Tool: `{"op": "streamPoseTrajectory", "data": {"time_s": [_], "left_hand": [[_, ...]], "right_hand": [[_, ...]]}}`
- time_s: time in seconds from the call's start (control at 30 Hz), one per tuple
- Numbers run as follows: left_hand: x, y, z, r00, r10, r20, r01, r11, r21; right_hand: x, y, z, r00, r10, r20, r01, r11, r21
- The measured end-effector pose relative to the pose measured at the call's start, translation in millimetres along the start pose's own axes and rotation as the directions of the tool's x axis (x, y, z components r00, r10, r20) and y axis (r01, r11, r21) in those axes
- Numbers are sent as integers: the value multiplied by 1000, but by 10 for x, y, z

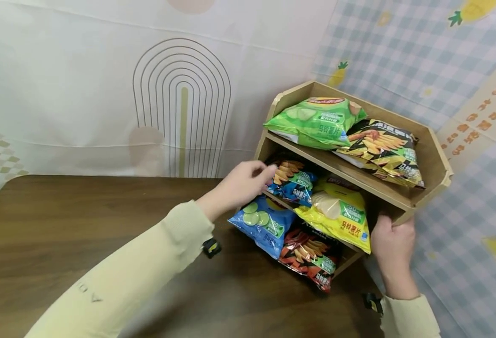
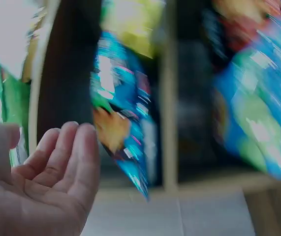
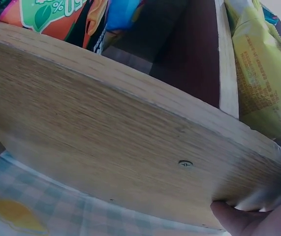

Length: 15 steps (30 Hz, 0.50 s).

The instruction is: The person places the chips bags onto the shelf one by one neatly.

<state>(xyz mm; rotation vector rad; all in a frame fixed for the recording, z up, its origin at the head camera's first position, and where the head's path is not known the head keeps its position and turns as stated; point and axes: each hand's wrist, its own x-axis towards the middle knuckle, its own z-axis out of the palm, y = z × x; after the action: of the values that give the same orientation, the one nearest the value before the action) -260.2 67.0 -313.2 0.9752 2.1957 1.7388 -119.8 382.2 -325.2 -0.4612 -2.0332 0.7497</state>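
A wooden shelf [image 1: 370, 188] with several levels holds chip bags. My right hand [image 1: 393, 241] grips its right side panel below the top level; in the right wrist view the fingers [image 3: 236, 216] lie against the outer face of that panel. My left hand [image 1: 244, 185] is at the shelf's left side, beside a dark-blue chip bag [image 1: 292, 180] on the middle level. In the left wrist view its fingers are loosely bent, with nothing between them. A yellow chip bag [image 1: 341, 211] shares that level. Below are a light-blue bag [image 1: 265, 223] and a red-and-black bag [image 1: 307, 253].
On the top level lie a green chip bag [image 1: 315, 122] and a black-and-gold chip bag [image 1: 383, 148]. The shelf stands on a brown wooden table [image 1: 83, 225], close to a white patterned cloth [image 1: 83, 84] and a blue checked cloth [image 1: 472, 197].
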Motion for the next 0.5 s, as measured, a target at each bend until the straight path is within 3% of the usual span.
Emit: {"op": "streamPoseTrajectory", "data": {"time_s": [0.03,0.1,0.2,0.4,0.5], "left_hand": [[-103,-67,-31,1000,18,-12,-16,993,120],[-311,-186,-98,999,34,-32,-22,949,315],[-620,-360,-214,997,55,-60,-19,870,492],[-1159,-738,-441,984,132,-124,-2,692,722],[-1406,-897,-512,977,131,-167,50,620,783]], "right_hand": [[0,3,5,1000,0,3,0,1000,0],[5,10,9,1000,9,16,-9,1000,-7],[25,13,0,998,34,48,-33,999,-21],[39,-1,-16,993,94,77,-92,995,-31],[24,-23,-19,990,114,79,-112,993,-38]]}}
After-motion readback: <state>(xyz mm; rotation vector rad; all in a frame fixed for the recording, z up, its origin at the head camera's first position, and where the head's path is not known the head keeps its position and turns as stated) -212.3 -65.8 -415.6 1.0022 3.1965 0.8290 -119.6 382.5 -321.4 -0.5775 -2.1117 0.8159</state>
